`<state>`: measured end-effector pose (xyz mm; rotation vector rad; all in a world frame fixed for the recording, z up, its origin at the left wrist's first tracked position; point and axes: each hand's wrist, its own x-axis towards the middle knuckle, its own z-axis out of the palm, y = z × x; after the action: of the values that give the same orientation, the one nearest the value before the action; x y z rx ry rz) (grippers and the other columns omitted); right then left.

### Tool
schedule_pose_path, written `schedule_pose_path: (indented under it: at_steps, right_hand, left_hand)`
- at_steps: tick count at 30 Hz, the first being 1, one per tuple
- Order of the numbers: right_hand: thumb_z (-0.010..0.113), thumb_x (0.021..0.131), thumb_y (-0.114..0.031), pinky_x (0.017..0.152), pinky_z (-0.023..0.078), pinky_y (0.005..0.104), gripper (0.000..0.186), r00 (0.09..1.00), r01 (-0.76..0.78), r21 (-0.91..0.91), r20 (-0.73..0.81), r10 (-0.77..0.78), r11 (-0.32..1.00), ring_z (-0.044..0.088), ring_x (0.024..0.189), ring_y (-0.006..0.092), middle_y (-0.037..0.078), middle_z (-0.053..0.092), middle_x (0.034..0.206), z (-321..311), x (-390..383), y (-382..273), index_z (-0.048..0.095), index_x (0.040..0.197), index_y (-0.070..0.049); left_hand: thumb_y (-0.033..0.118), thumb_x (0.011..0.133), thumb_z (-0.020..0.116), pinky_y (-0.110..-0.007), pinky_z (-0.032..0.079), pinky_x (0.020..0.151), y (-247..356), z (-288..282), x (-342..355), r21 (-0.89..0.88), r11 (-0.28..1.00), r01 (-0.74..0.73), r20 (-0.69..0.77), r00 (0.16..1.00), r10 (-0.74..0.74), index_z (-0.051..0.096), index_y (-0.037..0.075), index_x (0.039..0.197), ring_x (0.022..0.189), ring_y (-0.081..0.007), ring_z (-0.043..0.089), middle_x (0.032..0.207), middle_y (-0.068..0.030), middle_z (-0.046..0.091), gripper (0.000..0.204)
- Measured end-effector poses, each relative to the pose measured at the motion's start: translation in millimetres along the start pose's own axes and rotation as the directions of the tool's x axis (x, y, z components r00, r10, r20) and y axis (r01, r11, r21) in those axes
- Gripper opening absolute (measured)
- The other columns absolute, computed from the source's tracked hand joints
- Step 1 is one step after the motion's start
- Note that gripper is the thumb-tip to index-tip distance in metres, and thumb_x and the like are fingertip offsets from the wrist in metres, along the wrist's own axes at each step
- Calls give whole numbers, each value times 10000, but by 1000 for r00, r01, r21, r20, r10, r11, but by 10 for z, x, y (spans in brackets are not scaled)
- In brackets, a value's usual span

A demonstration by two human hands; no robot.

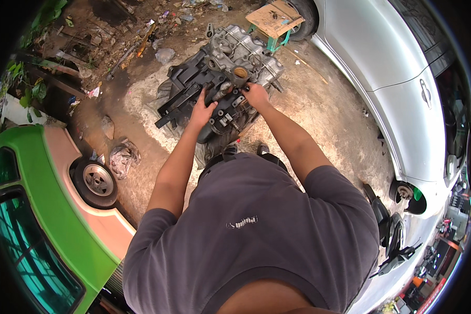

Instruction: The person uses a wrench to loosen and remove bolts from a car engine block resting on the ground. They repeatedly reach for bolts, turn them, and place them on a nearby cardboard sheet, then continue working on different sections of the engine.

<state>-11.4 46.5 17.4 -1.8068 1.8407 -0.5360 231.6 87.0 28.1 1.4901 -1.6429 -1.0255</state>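
Observation:
A car engine sits on the ground in front of me, with grey metal castings on its far side and black parts on the near side. My left hand rests on the black plastic part, its thumb and forefinger apart. To its right, my right hand is closed at the engine's middle, beside a round metal opening. A small dark item shows at its fingertips, too small to name. Between the hands lies a short metal pipe-like piece.
At the far right a small green-legged stool with a wooden top stands by a silver car. A green and pink vehicle is on the left. Plastic bags and litter lie on the dirt.

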Motion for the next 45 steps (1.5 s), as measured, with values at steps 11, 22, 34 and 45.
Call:
schedule_pose_path:
  at_steps: [11,22,34,45]
  right_hand:
    - [617,883,-337,819,523,457,332,998,-43,-80,45,47,996,642,975,339,154,689,1012,-120,-30,-135,656,1138,-128]
    - [683,827,-309,821,521,469,344,982,-187,-30,4,187,982,640,964,375,185,688,983,-51,61,-226,674,1086,-82]
    - [745,812,-196,748,508,298,237,974,-27,565,-171,149,824,669,781,170,106,729,879,-208,-21,339,727,973,-22]
    - [706,787,-262,764,518,348,330,966,-102,477,-163,202,873,688,830,264,162,714,892,-249,-35,294,713,1028,-37]
  left_hand:
    - [214,853,650,-381,340,1088,34,157,-435,-26,991,134,-99,986,-136,273,65,1500,1346,-353,421,1433,-264,431,763]
    - [175,856,648,-369,363,1070,-74,236,-505,-98,989,109,-137,983,-122,284,78,1496,1311,-333,462,1404,-256,464,743]
    - [126,852,636,-368,384,1046,-41,134,-178,-178,984,-8,-165,986,-22,317,55,1474,1288,-332,487,1377,-218,506,703]
    - [136,843,642,-373,407,1020,-4,173,273,-157,985,-72,-95,994,57,387,37,1424,1227,-326,537,1328,-186,548,642]
